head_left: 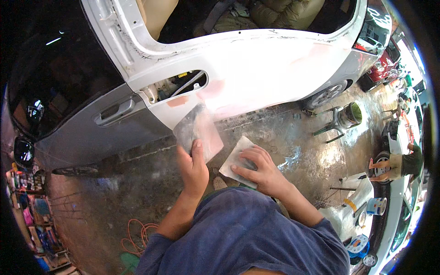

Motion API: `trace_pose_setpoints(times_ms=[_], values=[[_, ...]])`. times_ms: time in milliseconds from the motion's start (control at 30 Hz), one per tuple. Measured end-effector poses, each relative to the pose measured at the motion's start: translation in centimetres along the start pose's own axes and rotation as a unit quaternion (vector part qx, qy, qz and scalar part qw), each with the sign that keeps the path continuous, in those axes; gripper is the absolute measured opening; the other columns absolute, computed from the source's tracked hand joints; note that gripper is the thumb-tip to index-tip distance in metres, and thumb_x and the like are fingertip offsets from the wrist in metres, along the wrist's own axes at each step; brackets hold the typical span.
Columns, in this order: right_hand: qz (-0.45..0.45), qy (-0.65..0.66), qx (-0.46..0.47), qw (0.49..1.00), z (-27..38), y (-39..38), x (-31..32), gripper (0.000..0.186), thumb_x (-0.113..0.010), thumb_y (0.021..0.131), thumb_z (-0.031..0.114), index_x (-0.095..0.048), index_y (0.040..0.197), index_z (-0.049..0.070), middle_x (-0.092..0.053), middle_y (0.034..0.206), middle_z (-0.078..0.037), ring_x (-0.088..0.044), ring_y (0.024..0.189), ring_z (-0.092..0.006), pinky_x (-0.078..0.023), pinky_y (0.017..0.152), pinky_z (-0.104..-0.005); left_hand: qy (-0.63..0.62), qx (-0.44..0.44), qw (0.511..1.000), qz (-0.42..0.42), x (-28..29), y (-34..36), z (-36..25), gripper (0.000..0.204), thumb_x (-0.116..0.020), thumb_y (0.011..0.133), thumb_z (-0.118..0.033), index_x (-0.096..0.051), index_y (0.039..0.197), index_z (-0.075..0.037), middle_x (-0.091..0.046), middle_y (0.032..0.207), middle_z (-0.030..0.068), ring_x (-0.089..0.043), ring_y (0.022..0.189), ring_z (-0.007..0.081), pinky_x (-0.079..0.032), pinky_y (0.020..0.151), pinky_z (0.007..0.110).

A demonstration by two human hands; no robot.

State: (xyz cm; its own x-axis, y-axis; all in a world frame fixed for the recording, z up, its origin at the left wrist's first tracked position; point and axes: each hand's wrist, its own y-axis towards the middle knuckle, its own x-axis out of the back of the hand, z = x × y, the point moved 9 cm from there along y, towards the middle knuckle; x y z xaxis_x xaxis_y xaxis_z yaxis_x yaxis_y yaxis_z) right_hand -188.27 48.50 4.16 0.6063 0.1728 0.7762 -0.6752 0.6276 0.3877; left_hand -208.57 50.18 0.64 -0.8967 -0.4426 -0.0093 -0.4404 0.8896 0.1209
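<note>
My left hand [194, 168] grips a thin rectangular sheet [204, 130], dusty grey with a pinkish area, thumb on its face and fingers behind. Its upper end overlaps the lower edge of the white car panel [261, 68] in this view; whether they touch I cannot tell. Closed on a whitish, squarish pad [231, 166], my right hand [262, 166] is a little to the right, in front of my body. What the pad is made of is unclear. Pinkish patches, one of them a filler patch [178, 101], mark the panel near an oval opening [176, 85].
A grey front door [107, 123] adjoins the panel on the left. Right of me are a stool [341, 120] and a table [353, 197] with tubs. Another person [403, 165] is beside a white car at far right. An orange hose [137, 236] lies on the floor, lower left.
</note>
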Motion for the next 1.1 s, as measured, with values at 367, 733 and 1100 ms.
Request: trace_pose_setpoints(times_ms=[367,733,1100], values=[[0.049,-0.129,-0.029,0.99,-8.0,-2.5,-3.0,0.051,-0.071,0.082,0.006,-0.065,0.131,0.019,-0.057,0.133,-0.015,-0.055,0.127,-0.0353,-0.045,0.108,-0.0488,-0.333,0.281,0.9,0.001,-2.1,-3.4,6.6,0.046,-0.061,0.099,-0.01,-0.046,0.141,-0.001,-0.059,0.131,0.0112,-0.059,0.117,0.0239,-0.048,0.103,0.039],[-0.008,-0.149,0.053,0.987,-1.1,-0.1,0.1,0.044,-0.074,0.077,0.016,-0.071,0.12,0.026,-0.06,0.124,-0.001,-0.058,0.122,-0.0242,-0.037,0.114,-0.0565,-0.043,0.072,0.995,0.057,-1.1,-2.5,2.6,0.034,-0.059,0.102,-0.018,-0.053,0.125,0.007,-0.065,0.111,0.0162,-0.06,0.101,0.0205,-0.048,0.092,0.038],[0.042,-0.046,0.044,0.997,-0.2,-0.8,-2.2,0.039,-0.07,0.076,0.015,-0.074,0.114,0.019,-0.065,0.118,-0.001,-0.059,0.12,-0.0236,-0.038,0.114,-0.0529,0.124,0.03,0.984,0.124,-3.0,-3.3,2.6,0.034,-0.054,0.105,-0.024,-0.056,0.108,0.01,-0.066,0.084,0.0289,-0.067,0.078,0.0367,-0.05,0.074,0.045]])
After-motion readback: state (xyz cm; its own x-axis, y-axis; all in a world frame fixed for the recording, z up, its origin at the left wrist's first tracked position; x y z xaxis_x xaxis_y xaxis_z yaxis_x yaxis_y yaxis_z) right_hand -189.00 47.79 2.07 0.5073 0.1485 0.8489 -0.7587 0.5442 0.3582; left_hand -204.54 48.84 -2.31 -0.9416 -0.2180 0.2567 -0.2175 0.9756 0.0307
